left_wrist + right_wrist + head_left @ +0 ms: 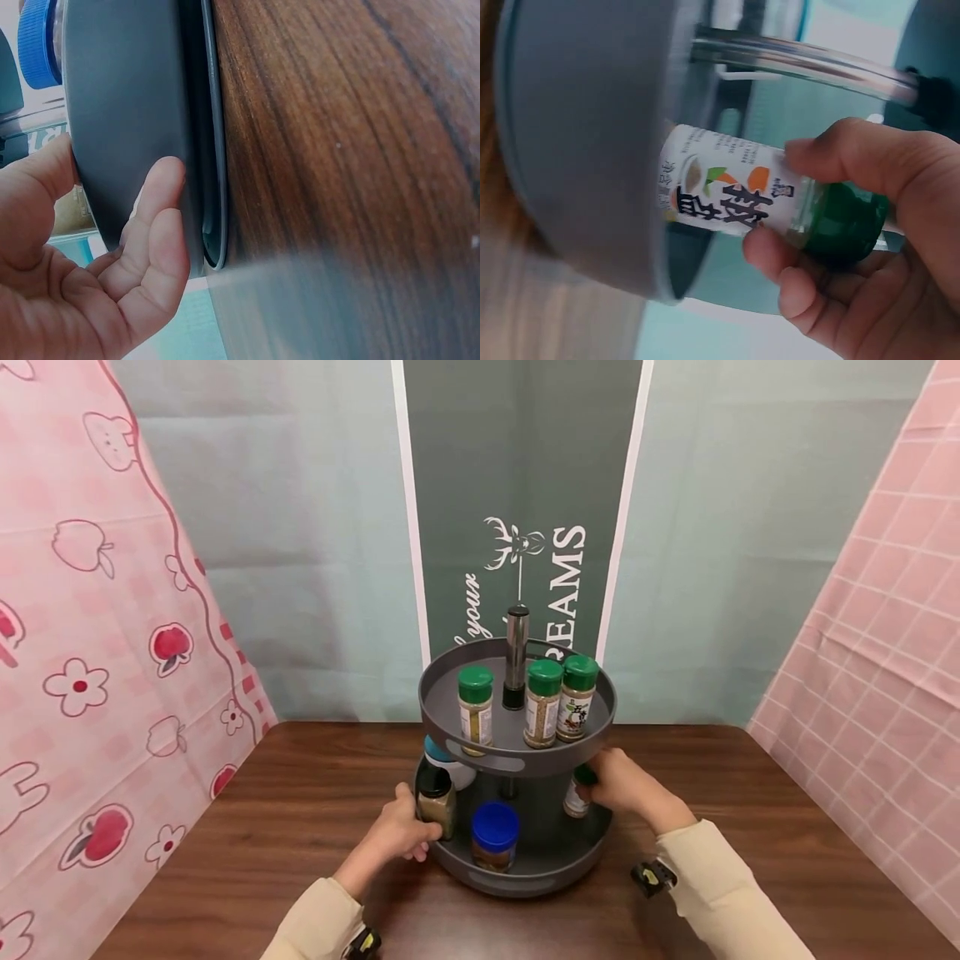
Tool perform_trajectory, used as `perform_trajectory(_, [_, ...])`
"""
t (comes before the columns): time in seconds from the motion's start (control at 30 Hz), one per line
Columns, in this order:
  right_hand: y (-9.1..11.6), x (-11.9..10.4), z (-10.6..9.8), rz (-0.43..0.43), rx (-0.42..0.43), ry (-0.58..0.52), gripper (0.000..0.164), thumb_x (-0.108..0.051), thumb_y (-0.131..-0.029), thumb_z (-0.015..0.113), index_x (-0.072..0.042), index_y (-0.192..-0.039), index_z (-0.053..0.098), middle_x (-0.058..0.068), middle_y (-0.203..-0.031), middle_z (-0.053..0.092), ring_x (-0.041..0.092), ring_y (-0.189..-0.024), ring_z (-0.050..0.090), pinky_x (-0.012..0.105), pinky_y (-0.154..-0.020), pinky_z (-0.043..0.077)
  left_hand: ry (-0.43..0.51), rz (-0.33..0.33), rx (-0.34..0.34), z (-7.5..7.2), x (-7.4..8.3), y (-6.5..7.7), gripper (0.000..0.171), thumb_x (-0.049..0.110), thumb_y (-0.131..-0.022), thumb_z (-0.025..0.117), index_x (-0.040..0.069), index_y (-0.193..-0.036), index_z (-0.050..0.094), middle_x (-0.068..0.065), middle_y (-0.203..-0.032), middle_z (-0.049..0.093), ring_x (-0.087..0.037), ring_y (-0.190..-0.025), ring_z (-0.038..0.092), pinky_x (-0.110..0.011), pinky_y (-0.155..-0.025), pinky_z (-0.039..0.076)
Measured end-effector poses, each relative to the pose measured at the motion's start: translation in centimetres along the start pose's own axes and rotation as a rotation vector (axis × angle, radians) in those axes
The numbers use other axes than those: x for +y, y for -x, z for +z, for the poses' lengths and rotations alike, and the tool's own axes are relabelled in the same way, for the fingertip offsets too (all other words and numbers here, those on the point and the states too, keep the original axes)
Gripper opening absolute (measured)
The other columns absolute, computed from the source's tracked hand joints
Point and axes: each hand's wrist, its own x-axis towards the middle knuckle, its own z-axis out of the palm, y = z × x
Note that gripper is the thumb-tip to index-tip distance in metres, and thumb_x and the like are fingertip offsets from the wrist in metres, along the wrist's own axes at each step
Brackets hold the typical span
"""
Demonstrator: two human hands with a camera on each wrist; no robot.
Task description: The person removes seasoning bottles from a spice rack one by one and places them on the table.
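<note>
A grey two-tier round spice rack [517, 765] stands on the table. My left hand [401, 828] grips the left rim of its lower tray [127, 105], thumb over the edge and fingers against the outer wall. Beside that thumb stands a square jar with a black lid [436, 803]. At the right of the lower tray, my right hand [619, 783] holds a green-capped spice bottle [720, 180] around its neck and cap. The lower end of the bottle is hidden behind the tray wall in the right wrist view.
Three green-capped spice bottles [543, 703] stand on the upper tray, around the metal post [517, 652]. Below are a blue-lidded jar [494, 835] at the front and a white container with a light-blue lid [457, 770] at back left. The wooden table [300, 802] meets cloth-covered walls.
</note>
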Motion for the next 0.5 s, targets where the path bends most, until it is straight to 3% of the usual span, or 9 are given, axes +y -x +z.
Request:
perform_trajectory(0.23, [-0.4, -1.0, -2.0, 0.044, -0.037, -0.042, 0.025, -0.006, -0.070, 0.071, -0.001, -0.092, 0.060, 0.009, -0.078, 0.062, 0.014, -0.064, 0.052, 0.033, -0.052, 0.047, -0.005, 0.008, -0.004, 0.0, -0.1, 0.0, 0.052, 0.008, -0.069, 0.066, -0.005, -0.102, 0.028, -0.010, -0.047, 0.055, -0.021, -0.040, 0.056, -0.036, -0.039, 0.051])
perform_trajectory(0.5, [-0.3, -0.6, -2.7, 0.081, -0.062, -0.020, 0.025, -0.010, -0.071, 0.071, -0.002, -0.092, 0.059, 0.007, -0.077, 0.060, 0.016, -0.064, 0.052, 0.034, -0.052, 0.045, -0.015, 0.005, -0.008, -0.1, 0.1, -0.1, 0.054, 0.009, -0.069, 0.066, -0.006, -0.104, 0.028, -0.010, -0.047, 0.055, -0.021, -0.041, 0.056, -0.036, -0.039, 0.051])
